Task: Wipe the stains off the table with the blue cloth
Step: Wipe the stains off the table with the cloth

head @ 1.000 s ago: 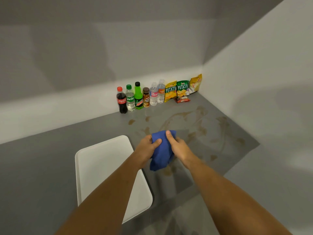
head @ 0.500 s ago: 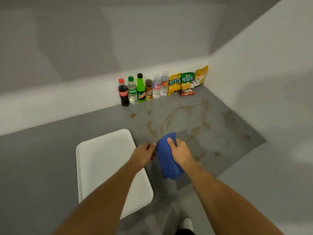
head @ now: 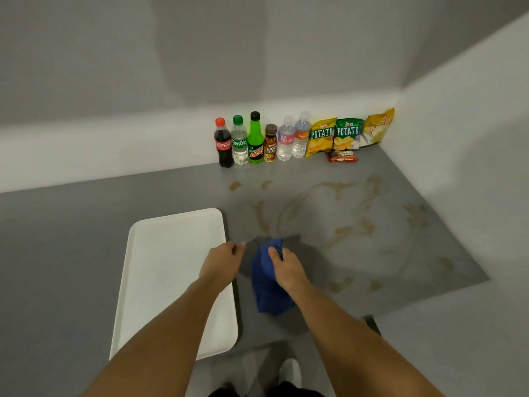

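Observation:
My right hand (head: 286, 267) grips the top of the blue cloth (head: 267, 290), which hangs bunched below it over the near part of the grey table (head: 86, 224). My left hand (head: 223, 262) is just left of the cloth, apart from it, fingers curled with nothing in them. Brown stains (head: 343, 224) smear the table beyond and to the right of my hands, with two small spots (head: 234, 185) nearer the bottles.
A white tray (head: 171, 267) lies on the table under my left forearm. Several drink bottles (head: 254, 141) and snack bags (head: 347, 134) stand in a row against the back wall. A wall closes the right side. The table's front edge runs just below my hands.
My left hand has let go of the cloth and drawn away to the left. The cloth now hangs from my right hand alone, slightly nearer to me.

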`<state>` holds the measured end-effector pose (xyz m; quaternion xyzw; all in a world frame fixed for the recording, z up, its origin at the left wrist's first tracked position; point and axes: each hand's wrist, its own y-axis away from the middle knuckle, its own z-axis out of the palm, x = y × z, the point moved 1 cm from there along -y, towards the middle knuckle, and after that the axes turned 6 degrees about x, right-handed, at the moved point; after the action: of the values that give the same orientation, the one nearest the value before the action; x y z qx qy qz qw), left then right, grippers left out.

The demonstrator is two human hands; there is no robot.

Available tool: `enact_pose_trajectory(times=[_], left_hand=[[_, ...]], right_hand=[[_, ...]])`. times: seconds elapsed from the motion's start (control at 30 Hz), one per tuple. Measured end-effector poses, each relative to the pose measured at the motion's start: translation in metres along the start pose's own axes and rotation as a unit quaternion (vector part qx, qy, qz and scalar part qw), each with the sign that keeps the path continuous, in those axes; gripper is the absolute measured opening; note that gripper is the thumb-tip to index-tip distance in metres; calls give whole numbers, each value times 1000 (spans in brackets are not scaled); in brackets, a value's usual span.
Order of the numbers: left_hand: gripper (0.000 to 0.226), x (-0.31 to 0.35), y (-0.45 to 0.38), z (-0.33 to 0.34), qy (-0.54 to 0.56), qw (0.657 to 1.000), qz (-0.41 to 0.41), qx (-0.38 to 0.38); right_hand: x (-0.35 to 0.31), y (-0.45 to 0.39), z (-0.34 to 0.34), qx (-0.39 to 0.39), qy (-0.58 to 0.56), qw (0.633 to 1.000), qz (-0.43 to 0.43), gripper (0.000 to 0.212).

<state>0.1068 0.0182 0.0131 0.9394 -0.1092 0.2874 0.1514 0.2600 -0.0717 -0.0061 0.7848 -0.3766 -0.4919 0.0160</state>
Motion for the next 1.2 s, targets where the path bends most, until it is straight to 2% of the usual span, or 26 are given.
enact_pose_trajectory(times=[0.17, 0.3, 0.43, 0.53, 0.73, 1.03, 1.2], left_hand=[[44, -3, -7, 6, -2, 1000, -4, -10], [45, -6, -21, -1, -26, 999, 24, -24], [46, -5, -37, -8, -60, 995, 63, -47], [47, -3, -47, -9, -85, 991, 89, -57], [48, 0, -62, -7, -112, 984, 125, -59], [49, -5, -79, -9, -120, 984, 129, -16], [44, -8, -88, -11, -109, 987, 122, 3]], right_hand=[[12, -1, 5, 12, 98, 995, -27, 50], [14, -2, -1, 57, 220, 973, -52, 53], [19, -2, -3, 88, 287, 950, -90, 51], [24, 0, 2, 114, 324, 930, -132, 61], [50, 1, 30, 35, 345, 916, -202, 72], [53, -9, 63, 59, 380, 886, -259, 58], [28, -37, 73, 67, 355, 892, -272, 55]])
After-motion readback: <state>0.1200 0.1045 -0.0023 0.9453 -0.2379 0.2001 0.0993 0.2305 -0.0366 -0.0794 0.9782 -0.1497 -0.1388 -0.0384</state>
